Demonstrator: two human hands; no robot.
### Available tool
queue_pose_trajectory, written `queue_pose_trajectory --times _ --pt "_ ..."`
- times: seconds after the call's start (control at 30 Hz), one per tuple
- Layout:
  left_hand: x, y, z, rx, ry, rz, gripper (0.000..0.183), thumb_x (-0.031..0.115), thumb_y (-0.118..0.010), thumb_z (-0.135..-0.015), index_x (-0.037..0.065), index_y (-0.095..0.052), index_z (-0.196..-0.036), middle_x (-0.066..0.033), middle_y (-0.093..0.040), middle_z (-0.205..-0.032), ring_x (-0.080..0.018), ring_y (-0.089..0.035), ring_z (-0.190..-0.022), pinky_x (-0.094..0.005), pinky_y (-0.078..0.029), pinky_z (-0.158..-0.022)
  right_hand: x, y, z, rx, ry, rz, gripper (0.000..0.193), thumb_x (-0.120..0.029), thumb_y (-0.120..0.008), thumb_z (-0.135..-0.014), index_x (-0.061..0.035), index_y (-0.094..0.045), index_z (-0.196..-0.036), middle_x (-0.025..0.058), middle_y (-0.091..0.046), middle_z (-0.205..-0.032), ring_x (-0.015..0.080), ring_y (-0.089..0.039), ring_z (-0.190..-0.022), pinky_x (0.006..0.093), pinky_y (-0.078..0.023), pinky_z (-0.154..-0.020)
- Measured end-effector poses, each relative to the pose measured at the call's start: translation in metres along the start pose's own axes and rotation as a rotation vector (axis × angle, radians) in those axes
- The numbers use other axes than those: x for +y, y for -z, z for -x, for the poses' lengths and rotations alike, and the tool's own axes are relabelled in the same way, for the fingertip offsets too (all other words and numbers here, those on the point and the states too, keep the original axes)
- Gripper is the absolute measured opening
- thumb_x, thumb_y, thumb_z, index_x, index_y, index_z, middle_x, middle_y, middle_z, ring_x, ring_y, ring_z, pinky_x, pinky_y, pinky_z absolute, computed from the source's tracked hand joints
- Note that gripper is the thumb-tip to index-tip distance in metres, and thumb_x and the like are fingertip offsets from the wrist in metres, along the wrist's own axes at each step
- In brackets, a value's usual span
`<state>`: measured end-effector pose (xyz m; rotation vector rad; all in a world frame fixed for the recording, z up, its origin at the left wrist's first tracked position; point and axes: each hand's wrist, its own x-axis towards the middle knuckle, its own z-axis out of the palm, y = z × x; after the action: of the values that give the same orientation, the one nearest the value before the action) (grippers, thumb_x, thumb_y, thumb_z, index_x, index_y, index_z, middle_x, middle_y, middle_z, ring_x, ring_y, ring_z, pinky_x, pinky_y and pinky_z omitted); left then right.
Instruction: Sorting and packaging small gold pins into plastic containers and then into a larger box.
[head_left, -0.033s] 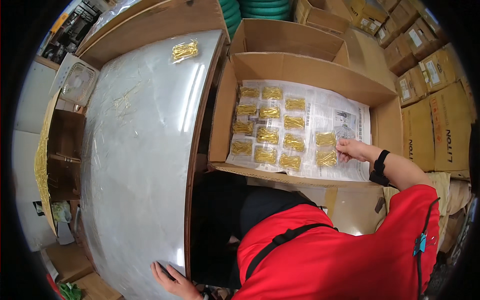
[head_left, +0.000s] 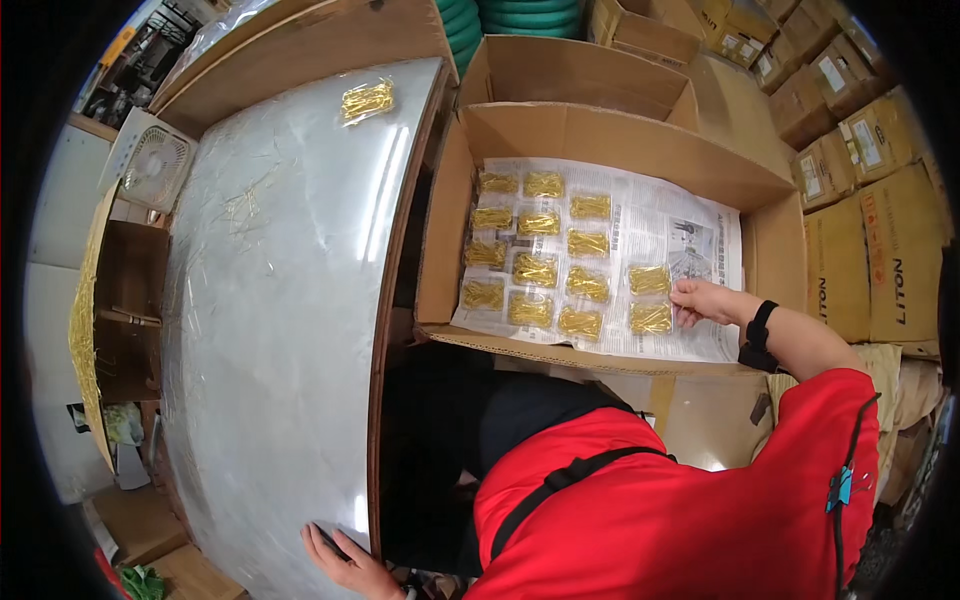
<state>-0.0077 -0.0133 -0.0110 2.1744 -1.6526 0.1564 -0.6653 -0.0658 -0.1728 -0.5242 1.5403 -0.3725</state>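
Note:
My right hand (head_left: 702, 300) reaches into an open cardboard box (head_left: 610, 133). Its fingertips are pinched at the right edge of a clear packet of thin gold-coloured pins (head_left: 651, 318). Just beyond lies another such packet (head_left: 649, 280). To their left, several more packets (head_left: 587, 284) lie flat in columns on a newspaper sheet (head_left: 625, 195). My left hand (head_left: 352, 572) rests at the near right edge of the grey metal-topped table (head_left: 290, 350), fingers stretched out. A dark shape shows between its thumb and fingers; I cannot make out what it is.
One more gold packet (head_left: 367, 101) sits at the table's far end, with loose thin pieces (head_left: 243, 205) scattered to its left. A white fan (head_left: 158, 160) stands by the left edge. Stacked cartons (head_left: 895, 250) line the right side. Another open box (head_left: 580, 75) stands behind.
The two packets by my right hand sit very slightly further left and nearer. Both hands stay in nearly the same places.

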Motion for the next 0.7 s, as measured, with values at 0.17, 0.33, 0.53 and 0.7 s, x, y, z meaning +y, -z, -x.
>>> queue_pose_trajectory --times 0.17,0.33,0.53,0.7 --pt "-0.007 -0.002 0.000 0.015 -0.040 -0.012 0.037 0.014 -0.053 -0.103 -0.010 -0.056 -0.131 -0.0236 -0.055 -0.136 -0.0365 -0.054 -0.124 -0.0416 -0.041 -0.106 0.009 -0.013 -0.018 -0.084 -0.080 -0.032 0.022 -0.024 -0.051 -0.106 -0.0042 -0.056 -0.098 0.0105 -0.068 -0.093 0.0188 -0.072 -0.080 0.0329 -0.063 -0.070" --pt "-0.006 -0.001 0.001 -0.007 -0.011 -0.067 0.038 0.017 -0.051 -0.104 -0.009 -0.055 -0.132 -0.0233 -0.054 -0.138 -0.0371 -0.053 -0.126 -0.0418 -0.040 -0.107 0.007 -0.029 -0.020 -0.087 -0.111 0.054 0.022 -0.024 -0.051 -0.106 -0.0031 -0.057 -0.100 0.0121 -0.069 -0.094 0.0202 -0.072 -0.081 0.0342 -0.063 -0.073" --pt "-0.003 -0.001 0.001 0.005 0.005 -0.061 0.038 0.017 -0.051 -0.104 -0.009 -0.056 -0.132 -0.0231 -0.055 -0.138 -0.0369 -0.052 -0.126 -0.0417 -0.040 -0.107 0.017 -0.032 -0.032 0.023 -0.108 0.013 0.023 -0.023 -0.051 -0.105 -0.0019 -0.060 -0.103 0.0123 -0.069 -0.095 0.0196 -0.071 -0.079 0.0323 -0.062 -0.071" --pt "-0.003 -0.002 0.000 0.012 -0.021 -0.072 0.037 0.015 -0.052 -0.104 -0.009 -0.056 -0.131 -0.0232 -0.056 -0.136 -0.0373 -0.053 -0.125 -0.0423 -0.040 -0.107 0.019 -0.030 -0.034 0.012 -0.141 0.025 0.028 -0.027 -0.056 -0.104 -0.0002 -0.063 -0.104 0.0127 -0.070 -0.095 0.0203 -0.071 -0.078 0.0327 -0.061 -0.069"
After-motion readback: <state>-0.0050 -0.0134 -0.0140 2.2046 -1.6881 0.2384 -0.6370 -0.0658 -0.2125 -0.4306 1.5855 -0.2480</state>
